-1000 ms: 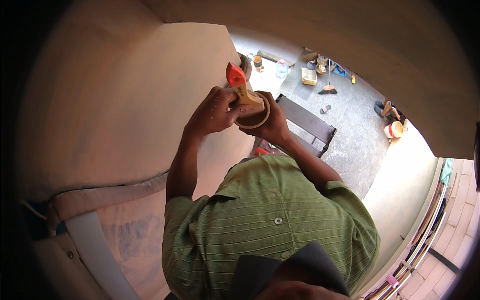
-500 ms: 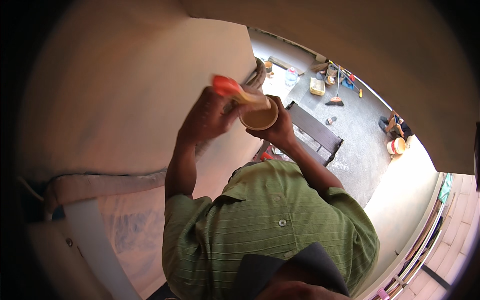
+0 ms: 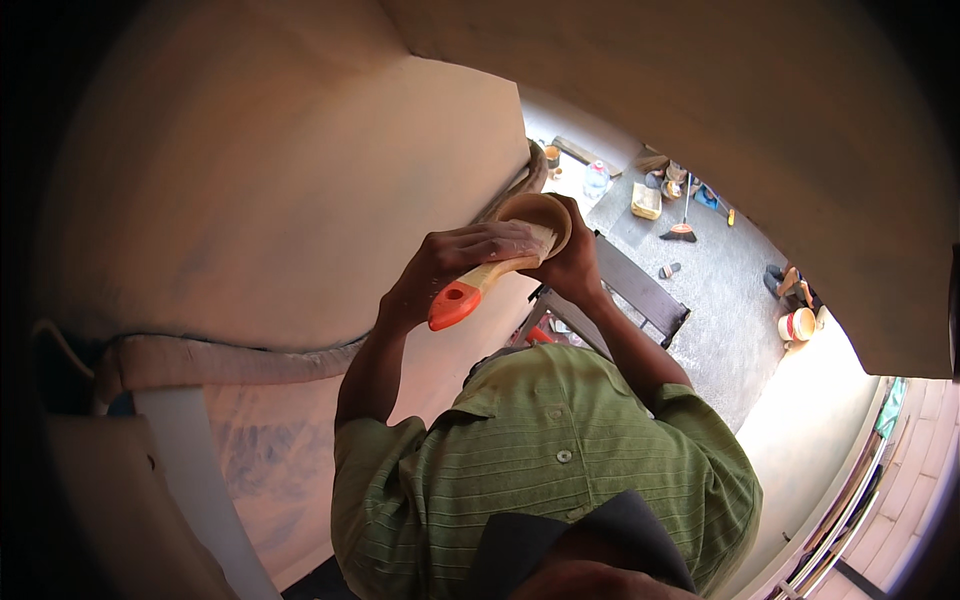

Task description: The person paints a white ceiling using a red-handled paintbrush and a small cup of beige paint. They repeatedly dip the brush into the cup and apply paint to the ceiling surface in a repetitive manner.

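Note:
A wooden paintbrush (image 3: 488, 277) with a red-orange handle end is in my left hand (image 3: 445, 262). My fingers lie along its upper side, and the handle end points back toward me. The pale bristles rest at the near rim of a round cream cup (image 3: 533, 207); whether they touch the contents cannot be made out. My right hand (image 3: 578, 262) grips the cup from its right side, with its mouth tilted up toward me. Most of the cup's outer wall is hidden behind my hands.
A beige wall (image 3: 270, 190) stands close on the left, with a ledge (image 3: 230, 362) along it. Below me is a dark bench-like frame (image 3: 640, 290). Farther down on the floor are a broom (image 3: 680, 233), a slipper (image 3: 670, 271), a yellowish container (image 3: 646, 200) and a bucket (image 3: 797, 325).
My left hand has turned the brush, so its red end swung from raised at the far left down toward me. The bristles remain at the cup, which my right hand still holds.

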`<state>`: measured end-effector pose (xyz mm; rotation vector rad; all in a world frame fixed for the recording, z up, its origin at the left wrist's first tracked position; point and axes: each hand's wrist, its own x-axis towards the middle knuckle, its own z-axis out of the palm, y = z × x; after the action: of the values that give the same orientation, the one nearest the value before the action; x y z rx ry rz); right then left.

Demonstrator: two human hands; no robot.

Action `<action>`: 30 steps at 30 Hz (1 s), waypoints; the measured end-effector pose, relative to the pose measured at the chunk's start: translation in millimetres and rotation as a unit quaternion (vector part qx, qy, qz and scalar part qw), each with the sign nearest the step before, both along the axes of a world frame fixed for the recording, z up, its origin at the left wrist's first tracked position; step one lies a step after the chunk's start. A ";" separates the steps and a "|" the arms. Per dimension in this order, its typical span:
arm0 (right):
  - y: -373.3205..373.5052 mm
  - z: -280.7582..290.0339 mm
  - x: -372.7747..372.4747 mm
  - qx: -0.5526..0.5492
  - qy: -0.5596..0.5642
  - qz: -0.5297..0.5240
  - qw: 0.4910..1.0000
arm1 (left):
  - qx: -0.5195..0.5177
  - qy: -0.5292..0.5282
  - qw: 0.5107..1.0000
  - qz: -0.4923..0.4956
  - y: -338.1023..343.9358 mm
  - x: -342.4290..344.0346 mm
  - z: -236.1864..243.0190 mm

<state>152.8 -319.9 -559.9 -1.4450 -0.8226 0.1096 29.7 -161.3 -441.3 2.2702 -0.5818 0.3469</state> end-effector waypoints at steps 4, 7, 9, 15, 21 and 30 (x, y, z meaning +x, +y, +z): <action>0.8 7.1 -1.3 -0.006 0.006 0.014 1.000 | -0.010 0.031 0.999 0.025 3.4 -8.6 -3.0; 2.3 7.5 -1.3 -0.021 0.000 0.025 0.999 | -0.031 -0.012 0.998 0.059 3.9 -10.9 -20.6; 4.3 5.7 -0.5 -0.018 -0.010 0.026 0.999 | -0.005 -0.004 0.999 0.032 6.9 -14.0 -13.9; 1.5 13.6 1.2 -0.020 -0.008 0.038 0.999 | -0.029 0.015 0.998 0.047 0.9 -12.9 -6.5; 9.1 13.8 -1.5 -0.013 -0.022 0.056 0.998 | 0.031 -0.046 0.996 0.076 -8.3 -16.8 4.6; 19.6 24.2 -2.0 0.016 -0.013 0.090 0.996 | 0.035 -0.027 0.992 0.116 1.3 -24.6 9.4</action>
<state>150.7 -300.3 -535.7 -1.3429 -0.9712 0.2130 5.1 -160.0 -431.9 2.4095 -0.3609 0.5095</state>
